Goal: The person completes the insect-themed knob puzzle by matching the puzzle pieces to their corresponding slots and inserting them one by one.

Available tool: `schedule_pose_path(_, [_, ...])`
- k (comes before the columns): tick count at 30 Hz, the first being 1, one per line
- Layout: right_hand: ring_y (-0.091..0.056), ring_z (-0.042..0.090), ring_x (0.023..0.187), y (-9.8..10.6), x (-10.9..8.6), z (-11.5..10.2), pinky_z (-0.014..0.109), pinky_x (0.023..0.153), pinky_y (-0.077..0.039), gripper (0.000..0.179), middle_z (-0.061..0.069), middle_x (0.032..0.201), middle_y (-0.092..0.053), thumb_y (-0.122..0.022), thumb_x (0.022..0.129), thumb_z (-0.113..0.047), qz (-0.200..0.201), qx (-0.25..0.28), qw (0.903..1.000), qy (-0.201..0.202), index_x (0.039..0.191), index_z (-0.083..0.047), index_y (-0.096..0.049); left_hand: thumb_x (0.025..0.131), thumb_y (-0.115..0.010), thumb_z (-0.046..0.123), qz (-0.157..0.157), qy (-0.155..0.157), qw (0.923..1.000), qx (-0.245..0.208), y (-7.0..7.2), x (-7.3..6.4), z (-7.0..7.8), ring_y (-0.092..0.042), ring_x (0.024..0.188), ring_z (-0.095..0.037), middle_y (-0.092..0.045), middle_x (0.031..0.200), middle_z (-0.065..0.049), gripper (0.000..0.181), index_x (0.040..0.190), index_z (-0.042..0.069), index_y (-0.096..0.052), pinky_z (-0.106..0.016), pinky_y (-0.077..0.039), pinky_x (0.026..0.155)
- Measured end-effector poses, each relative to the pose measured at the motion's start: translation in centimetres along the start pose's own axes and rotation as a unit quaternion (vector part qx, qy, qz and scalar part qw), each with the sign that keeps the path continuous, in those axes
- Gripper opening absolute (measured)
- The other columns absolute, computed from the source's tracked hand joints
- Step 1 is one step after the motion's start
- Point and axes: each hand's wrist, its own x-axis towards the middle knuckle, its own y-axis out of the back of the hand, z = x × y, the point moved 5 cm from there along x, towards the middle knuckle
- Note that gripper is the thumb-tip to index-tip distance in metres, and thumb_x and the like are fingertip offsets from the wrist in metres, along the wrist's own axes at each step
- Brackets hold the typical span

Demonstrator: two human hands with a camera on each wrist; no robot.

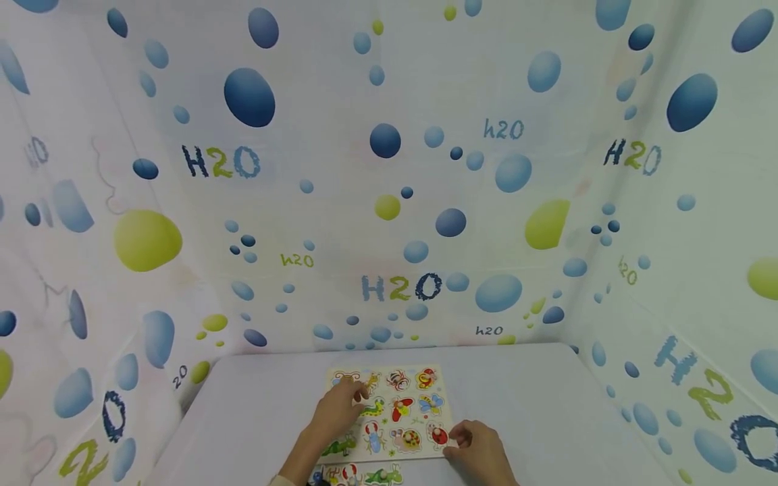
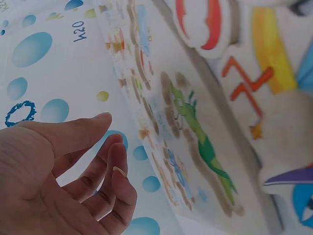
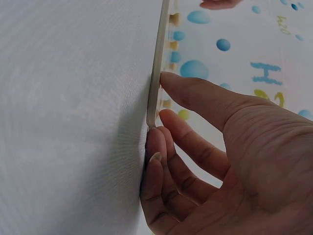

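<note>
A wooden peg puzzle board (image 1: 387,453) with painted insects lies on the white table. My left hand (image 1: 339,410) hovers over its left part, close to the green caterpillar piece (image 1: 372,408). In the left wrist view its fingers are loosely bent, the thumb apart from them, with nothing between. At the board's near right corner, my right hand (image 1: 477,451) holds the edge, thumb and fingertips against it beside the ladybug piece (image 1: 437,435). The right wrist view has the board's side (image 3: 155,93) edge-on, the thumb at its upper face and lower fingers against the tabletop.
Loose insect pieces lie in front of the board, among them a green grasshopper (image 1: 383,476) and a red-jawed beetle (image 1: 350,474). Small wooden knobs (image 2: 115,46) stick up from fitted pieces. A bubble-printed cloth (image 1: 389,169) walls the table at the back and sides.
</note>
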Motion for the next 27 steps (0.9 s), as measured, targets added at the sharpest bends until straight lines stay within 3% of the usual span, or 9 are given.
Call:
schedule_pose_path(13, [-0.052, 0.012, 0.072, 0.2, 0.0, 0.0, 0.025, 0.063, -0.043, 0.027, -0.003, 0.081, -0.057, -0.094, 0.074, -0.02, -0.003, 0.01, 0.9999, 0.006, 0.089, -0.014, -0.073, 0.09, -0.08, 0.01, -0.03, -0.008, 0.9994, -0.016, -1.9, -2.0, -0.6, -0.048, 0.07, -0.006, -0.056, 0.089, 0.007, 0.013, 0.099, 0.017, -0.074, -0.029, -0.041, 0.06])
schedule_pose_path(19, [-0.053, 0.012, 0.072, 0.2, -0.2, -0.1, 0.026, 0.063, -0.043, 0.028, -0.003, 0.081, -0.057, -0.095, 0.074, -0.02, -0.005, 0.008, 1.0, -0.003, 0.089, -0.013, -0.073, 0.09, -0.081, 0.012, -0.029, -0.016, 0.9994, -0.011, -1.7, -2.5, 0.2, -0.059, 0.078, -0.012, -0.058, 0.092, 0.006, 0.015, 0.101, 0.018, -0.073, -0.03, -0.044, 0.062])
schedule_pose_path(27, [-0.052, 0.013, 0.074, 0.2, -0.1, -0.1, 0.026, 0.063, -0.043, 0.028, -0.003, 0.082, -0.057, -0.095, 0.075, -0.021, -0.009, 0.004, 0.9999, 0.003, 0.091, -0.013, -0.073, 0.091, -0.079, 0.012, -0.028, -0.031, 0.9988, -0.025, -1.2, -3.3, 1.4, -0.049, 0.069, -0.005, -0.057, 0.093, 0.003, 0.013, 0.102, 0.015, -0.073, -0.027, -0.043, 0.059])
